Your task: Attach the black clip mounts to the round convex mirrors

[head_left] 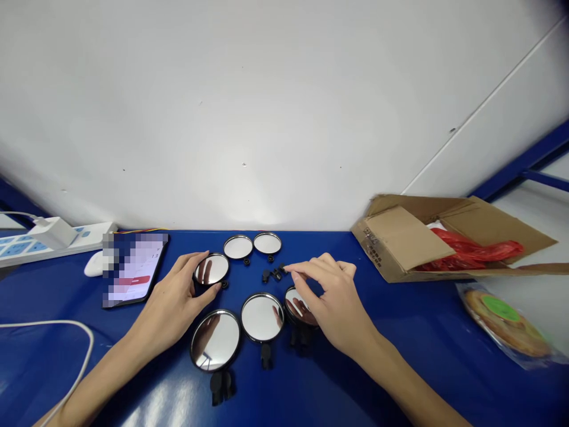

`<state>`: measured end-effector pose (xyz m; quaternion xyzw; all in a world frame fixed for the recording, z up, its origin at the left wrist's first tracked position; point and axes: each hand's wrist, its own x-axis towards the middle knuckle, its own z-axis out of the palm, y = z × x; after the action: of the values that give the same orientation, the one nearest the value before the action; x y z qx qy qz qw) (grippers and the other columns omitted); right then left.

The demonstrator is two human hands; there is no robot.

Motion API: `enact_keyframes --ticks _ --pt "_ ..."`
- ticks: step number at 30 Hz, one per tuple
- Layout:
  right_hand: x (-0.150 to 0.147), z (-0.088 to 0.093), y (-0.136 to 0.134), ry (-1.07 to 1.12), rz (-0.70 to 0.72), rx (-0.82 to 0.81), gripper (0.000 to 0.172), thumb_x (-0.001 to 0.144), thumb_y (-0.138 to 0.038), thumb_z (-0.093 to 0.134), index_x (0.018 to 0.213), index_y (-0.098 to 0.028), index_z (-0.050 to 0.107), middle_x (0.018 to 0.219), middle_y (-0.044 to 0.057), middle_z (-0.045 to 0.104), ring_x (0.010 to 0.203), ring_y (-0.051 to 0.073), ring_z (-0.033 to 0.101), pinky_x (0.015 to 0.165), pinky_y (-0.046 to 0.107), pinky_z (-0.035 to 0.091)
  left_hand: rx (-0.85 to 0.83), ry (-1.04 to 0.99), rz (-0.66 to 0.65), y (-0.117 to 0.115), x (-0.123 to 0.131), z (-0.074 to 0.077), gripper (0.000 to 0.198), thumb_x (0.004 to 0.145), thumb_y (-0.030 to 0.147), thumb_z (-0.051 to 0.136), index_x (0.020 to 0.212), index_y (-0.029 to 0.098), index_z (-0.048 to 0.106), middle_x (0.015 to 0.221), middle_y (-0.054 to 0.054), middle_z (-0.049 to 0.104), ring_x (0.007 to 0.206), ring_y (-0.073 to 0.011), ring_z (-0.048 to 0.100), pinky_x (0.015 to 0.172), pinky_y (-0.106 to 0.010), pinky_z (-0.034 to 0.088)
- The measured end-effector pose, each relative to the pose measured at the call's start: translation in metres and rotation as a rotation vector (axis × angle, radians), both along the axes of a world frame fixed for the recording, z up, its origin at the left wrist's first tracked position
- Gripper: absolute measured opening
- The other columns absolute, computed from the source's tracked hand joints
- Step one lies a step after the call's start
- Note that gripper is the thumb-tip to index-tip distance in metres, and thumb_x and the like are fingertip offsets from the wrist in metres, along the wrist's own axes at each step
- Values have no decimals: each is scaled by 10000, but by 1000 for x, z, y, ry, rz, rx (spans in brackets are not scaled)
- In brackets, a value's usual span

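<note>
My left hand (171, 299) grips a small round mirror (212, 268) with a black rim by its edges, thumb at the near side and fingers at the far side. A short black ball stub sticks out of this mirror. My right hand (335, 296) reaches over the small black clamp pieces (278, 273), thumb and forefinger pinched at the rightmost one, mostly hidden by the fingertips. Below it, a mirror (296, 302) with a black clamp is partly covered by my right hand. Two more mirrors with clamps, a middle mirror (262, 317) and a left mirror (216, 341), lie nearer me.
Two mirrors with bare stubs, a left one (237, 247) and a right one (267, 242), lie near the wall. A phone (137, 270), white case (94, 264), power strip (91, 236) and white cable (80, 325) are left. An open cardboard box (391, 243) and wrapped pastry (507, 323) are right.
</note>
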<state>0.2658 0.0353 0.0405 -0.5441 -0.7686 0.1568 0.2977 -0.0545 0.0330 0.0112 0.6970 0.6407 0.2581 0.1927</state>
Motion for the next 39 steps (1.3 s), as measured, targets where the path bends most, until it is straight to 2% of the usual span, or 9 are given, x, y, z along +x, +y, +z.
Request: enact_keyframes --ticks 6,11,14,16,21,29,32,35,39 --pt "-4 4 -9 0 166 63 249 1144 -310 582 1141 -314 830 927 26 779 959 257 630 953 505 353 26 15 -2 -1 0 -5 580 1051 525 646 1570 268 602 1445 -89 691 736 -224 682 757 -413 578" --pt "-12 10 -24 -35 354 32 165 1074 -305 725 1220 -308 801 1121 53 766 1084 284 626 998 519 408 41 18 -14 -2 -1 -7 526 1065 468 643 1553 279 591 1461 -77 667 809 -237 690 824 -429 581" --pt "-13 16 -29 -115 414 -14 291 1029 -391 816 1307 -318 770 1318 85 733 1236 337 597 1064 550 429 46 17 -20 -2 -1 -5 461 1070 457 648 1497 287 611 1413 -67 674 840 -248 697 822 -423 579" --pt "-11 20 -30 -157 435 -52 447 983 -492 877 1377 -329 740 1420 98 699 1310 368 567 1108 574 435 53 18 -18 -3 0 -4 418 1067 455 653 1448 284 627 1374 -67 682 850 -256 705 819 -424 578" --pt "-9 19 -28 -199 478 -107 772 846 -651 968 1494 -354 672 1488 100 673 1328 385 564 1159 595 441 75 16 -4 -4 1 -3 400 1059 453 658 1420 282 642 1348 -77 696 893 -283 731 823 -432 584" --pt "-11 12 -28 -252 493 -128 834 863 -648 954 1553 -331 609 1583 120 623 1408 414 527 1201 617 398 75 44 31 -4 0 -5 513 1040 472 687 1501 262 609 1387 -108 678 953 -316 768 828 -464 604" --pt "-11 11 -28 -265 507 -142 805 890 -637 934 1551 -314 608 1554 120 659 1374 403 555 1177 602 412 74 58 19 -3 -1 -6 634 1007 500 748 1566 261 564 1505 -119 664 1025 -344 772 842 -470 601" --pt "-10 10 -27 -274 511 -144 798 900 -625 929 1557 -309 604 1547 110 669 1346 392 575 1156 589 421 72 59 -18 1 -3 -7 625 1019 508 743 1576 286 565 1638 -96 625 1060 -341 777 846 -452 589" --pt "-10 9 -27 -271 505 -146 824 901 -634 925 1579 -308 589 1539 106 670 1334 385 575 1148 576 418 62 42 -41 5 -6 -6 589 1038 489 743 1561 270 583 1508 -93 728 1033 -330 786 850 -430 581"
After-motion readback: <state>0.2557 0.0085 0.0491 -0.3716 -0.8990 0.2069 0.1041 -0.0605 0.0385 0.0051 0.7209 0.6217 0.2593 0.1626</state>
